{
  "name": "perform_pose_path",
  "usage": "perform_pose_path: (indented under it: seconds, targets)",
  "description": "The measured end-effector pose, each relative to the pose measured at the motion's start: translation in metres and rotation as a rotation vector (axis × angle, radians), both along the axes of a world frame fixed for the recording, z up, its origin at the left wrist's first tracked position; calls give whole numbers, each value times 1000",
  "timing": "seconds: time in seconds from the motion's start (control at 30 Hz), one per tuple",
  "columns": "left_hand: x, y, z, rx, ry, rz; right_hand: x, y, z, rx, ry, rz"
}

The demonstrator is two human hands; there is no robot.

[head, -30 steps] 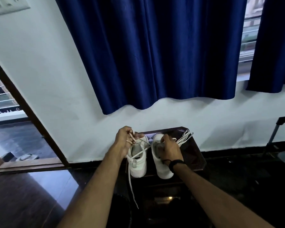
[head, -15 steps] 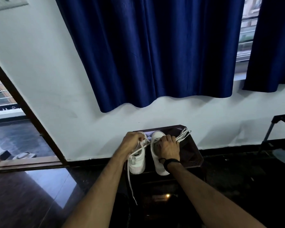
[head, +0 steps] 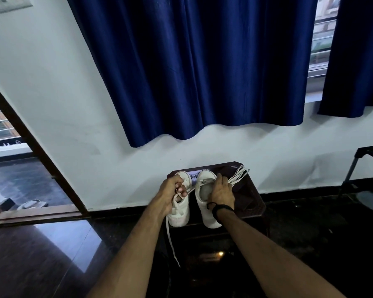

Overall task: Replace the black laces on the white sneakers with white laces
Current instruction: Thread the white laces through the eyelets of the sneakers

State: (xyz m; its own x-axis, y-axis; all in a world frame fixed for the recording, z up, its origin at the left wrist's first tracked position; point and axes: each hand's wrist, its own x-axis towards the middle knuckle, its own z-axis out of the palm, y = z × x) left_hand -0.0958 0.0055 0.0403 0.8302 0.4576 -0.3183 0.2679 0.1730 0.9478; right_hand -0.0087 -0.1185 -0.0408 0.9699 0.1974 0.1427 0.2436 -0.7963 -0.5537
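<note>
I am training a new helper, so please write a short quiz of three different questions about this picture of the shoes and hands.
1. True or false: both sneakers stand on the dark table.
2. Which hand pinches a white lace? A) left hand B) right hand
3. Fill in: the loose bundle of laces lies to the ___ of the right sneaker.

Key: 1 true. 2 A, the left hand over the left sneaker; the right hand rests on the other shoe. 3 right.

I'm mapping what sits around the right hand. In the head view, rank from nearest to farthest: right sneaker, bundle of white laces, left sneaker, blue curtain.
From the right hand:
1. Right sneaker, under the hand, touched.
2. Bundle of white laces, just beyond the fingertips.
3. Left sneaker, across to the left.
4. Blue curtain, up on the wall.
</note>
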Motion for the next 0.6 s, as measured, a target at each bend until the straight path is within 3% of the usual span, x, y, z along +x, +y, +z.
perform_pose_path:
  seconds: [0.13,0.37,0.6]
  targets:
    - [-7,3,4,17,31,-61,2,3,0,-2,19,-33]
    - [-20,-4,-5,298,236,-369,1,4,-2,-14,26,-42]
    - [-15,-13,-12,411,422,-330,-1,2,0,-25,31,-25]
